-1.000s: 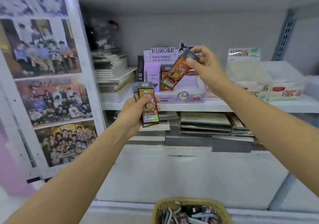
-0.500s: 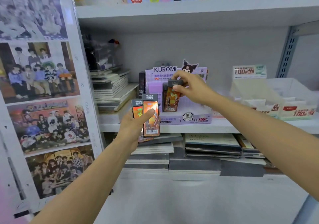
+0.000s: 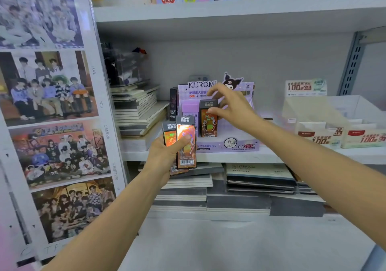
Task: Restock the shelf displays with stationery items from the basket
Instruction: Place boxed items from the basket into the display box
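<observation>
At middle shelf [image 3: 292,155] front edge, orange pack [image 3: 208,124] now stands upright in purple display box [image 3: 240,145]; right hand [image 3: 234,107] opening, thumb touching it. Left hand [image 3: 163,155] grips remaining packs [image 3: 186,143]: more to place.

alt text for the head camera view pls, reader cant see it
A person's right hand touches an orange Ultraman pack standing in a purple Kuromi display box on a white shelf. The left hand holds spare packs just below.
</observation>
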Available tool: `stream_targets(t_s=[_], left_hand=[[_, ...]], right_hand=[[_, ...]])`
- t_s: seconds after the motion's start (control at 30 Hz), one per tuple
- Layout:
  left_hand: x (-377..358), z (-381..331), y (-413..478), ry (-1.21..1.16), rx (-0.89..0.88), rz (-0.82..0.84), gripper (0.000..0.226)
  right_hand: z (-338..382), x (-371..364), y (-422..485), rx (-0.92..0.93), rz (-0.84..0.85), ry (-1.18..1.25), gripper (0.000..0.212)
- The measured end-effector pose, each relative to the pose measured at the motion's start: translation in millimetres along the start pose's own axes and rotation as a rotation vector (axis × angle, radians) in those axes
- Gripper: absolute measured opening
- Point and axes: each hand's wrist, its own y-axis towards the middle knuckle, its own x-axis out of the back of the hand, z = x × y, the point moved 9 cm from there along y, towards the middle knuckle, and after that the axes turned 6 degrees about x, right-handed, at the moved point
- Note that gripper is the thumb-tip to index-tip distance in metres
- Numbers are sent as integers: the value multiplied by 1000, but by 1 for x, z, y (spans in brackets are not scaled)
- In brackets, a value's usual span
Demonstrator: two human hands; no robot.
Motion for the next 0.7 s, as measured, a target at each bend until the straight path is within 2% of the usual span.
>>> stream_targets(t_s=[0.1,0.2,0.27,0.33,0.4,0.5,0.6,0.7], left_hand=[[-2,0,-1,9,-1,-5,28],[-4,-2,-4,19,3,-12,28],[-7,-4,-6,23,-2,-7,26],[-13,-5,-8,27,-12,14,23],[-22,-7,-12,38,-38,49,19],[-37,-11,-18,71,-76,91,16],[-49,-11,-24,90,-43,135,25],[-57,-10,-27,85,-9,184,19]], right_hand=[[2,1,-3,33,-100,-46,21],[-5,0,-9,-27,-107,-89,20],[-3,9,-14,-57,-152,-25,22],[8,16,-20,-58,-200,145,23],[20,7,-25,-90,-107,303,25],[30,-18,-37,-175,152,400,28],[31,-15,-46,-224,171,540,21],[26,-9,-54,-251,143,592,18]])
